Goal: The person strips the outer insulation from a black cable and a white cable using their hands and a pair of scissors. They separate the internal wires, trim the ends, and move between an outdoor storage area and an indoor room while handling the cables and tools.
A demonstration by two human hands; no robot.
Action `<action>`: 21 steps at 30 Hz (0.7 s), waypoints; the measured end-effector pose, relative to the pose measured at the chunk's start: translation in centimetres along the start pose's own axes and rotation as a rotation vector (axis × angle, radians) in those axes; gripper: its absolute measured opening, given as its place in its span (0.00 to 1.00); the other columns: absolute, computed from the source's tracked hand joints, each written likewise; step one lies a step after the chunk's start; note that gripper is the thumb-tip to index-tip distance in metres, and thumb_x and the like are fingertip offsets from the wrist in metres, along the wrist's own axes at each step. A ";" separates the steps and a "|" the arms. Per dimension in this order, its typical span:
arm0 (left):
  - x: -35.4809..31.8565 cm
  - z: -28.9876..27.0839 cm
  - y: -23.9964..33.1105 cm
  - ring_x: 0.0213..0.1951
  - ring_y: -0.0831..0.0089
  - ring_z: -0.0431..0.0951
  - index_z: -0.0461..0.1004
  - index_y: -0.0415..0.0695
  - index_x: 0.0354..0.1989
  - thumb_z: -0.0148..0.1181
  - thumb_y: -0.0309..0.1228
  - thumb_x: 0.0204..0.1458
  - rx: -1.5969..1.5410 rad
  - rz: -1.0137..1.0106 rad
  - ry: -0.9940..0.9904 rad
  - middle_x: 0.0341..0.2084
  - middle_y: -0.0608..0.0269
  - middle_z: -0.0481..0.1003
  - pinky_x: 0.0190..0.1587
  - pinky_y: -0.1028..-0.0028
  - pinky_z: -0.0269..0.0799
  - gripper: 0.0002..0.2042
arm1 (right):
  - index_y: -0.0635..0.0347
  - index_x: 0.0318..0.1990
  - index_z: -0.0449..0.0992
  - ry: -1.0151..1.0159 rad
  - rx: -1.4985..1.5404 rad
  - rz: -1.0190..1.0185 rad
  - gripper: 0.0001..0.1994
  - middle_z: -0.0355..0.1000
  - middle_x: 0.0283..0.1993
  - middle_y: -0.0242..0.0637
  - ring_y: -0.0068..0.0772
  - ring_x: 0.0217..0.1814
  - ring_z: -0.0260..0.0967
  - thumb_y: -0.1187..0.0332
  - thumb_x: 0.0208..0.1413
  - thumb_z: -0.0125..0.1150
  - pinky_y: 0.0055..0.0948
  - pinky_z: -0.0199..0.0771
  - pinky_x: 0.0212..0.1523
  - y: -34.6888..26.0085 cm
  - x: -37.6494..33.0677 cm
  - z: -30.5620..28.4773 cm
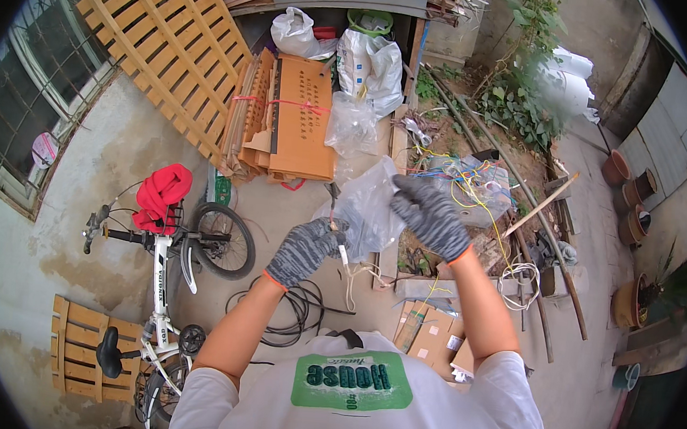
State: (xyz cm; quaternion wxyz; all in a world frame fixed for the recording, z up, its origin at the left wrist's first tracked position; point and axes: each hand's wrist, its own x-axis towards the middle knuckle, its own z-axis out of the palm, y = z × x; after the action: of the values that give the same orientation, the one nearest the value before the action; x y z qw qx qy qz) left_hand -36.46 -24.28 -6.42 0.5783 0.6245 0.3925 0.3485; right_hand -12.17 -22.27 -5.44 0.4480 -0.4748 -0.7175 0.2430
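From the head camera I look down on 2 gloved hands held up in front of the chest. The left hand is curled shut on the lower edge of a clear plastic bag, and thin pale wires hang from under that fist toward the ground. The right hand pinches the upper edge of the same bag, fingers together on the film, so the bag is stretched between the 2 hands, well above the ground. I cannot tell whether the bag's mouth is open or what lies inside it; the plastic is too crumpled and shiny.

On the ground below the hands lies a coil of black cable, and to the right a tangle of yellow and white wires rests on another clear bag. A white bicycle with a red cloth on its handlebar stands on the left, near a wooden pallet leaning on the wall. Flattened cardboard is stacked beyond the bag.

My judgement: the bag is in hand and some wire is gathered at it, but much loose wire and the black coil remain on the ground, so the work looks nearer its start than its end.
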 end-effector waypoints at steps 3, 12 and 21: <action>-0.2 1.0 0.3 0.31 0.75 0.73 0.69 0.35 0.41 0.48 0.25 0.50 0.179 0.038 -0.010 0.28 0.59 0.73 0.37 0.79 0.68 0.12 | 0.62 0.46 0.68 -0.047 0.000 0.031 0.26 0.71 0.31 0.42 0.38 0.34 0.69 0.59 0.39 0.64 0.29 0.69 0.37 -4.5 0.8 4.1; -0.8 1.6 -1.4 0.28 0.78 0.68 0.66 0.41 0.45 0.50 0.34 0.51 -0.470 0.005 0.182 0.24 0.65 0.68 0.35 0.78 0.69 0.14 | 0.66 0.41 0.71 -0.212 0.818 0.266 0.11 0.70 0.32 0.33 0.21 0.32 0.67 0.70 0.52 0.51 0.21 0.68 0.35 -2.2 2.0 4.9; -1.5 -0.8 0.3 0.18 0.86 0.63 0.68 0.41 0.40 0.45 0.36 0.55 -0.297 -0.121 0.067 0.16 0.74 0.63 0.18 0.86 0.59 0.12 | 0.66 0.39 0.73 -0.656 0.750 0.112 0.11 0.71 0.35 0.35 0.24 0.33 0.67 0.74 0.46 0.57 0.21 0.69 0.38 0.5 6.1 4.6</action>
State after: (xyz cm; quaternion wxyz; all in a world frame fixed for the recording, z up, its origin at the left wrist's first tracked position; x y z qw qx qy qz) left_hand -37.83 -25.25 -6.03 0.6708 0.4956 0.3925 0.3878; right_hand -16.88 -16.25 -5.52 0.3251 -0.2173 -0.6572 0.6443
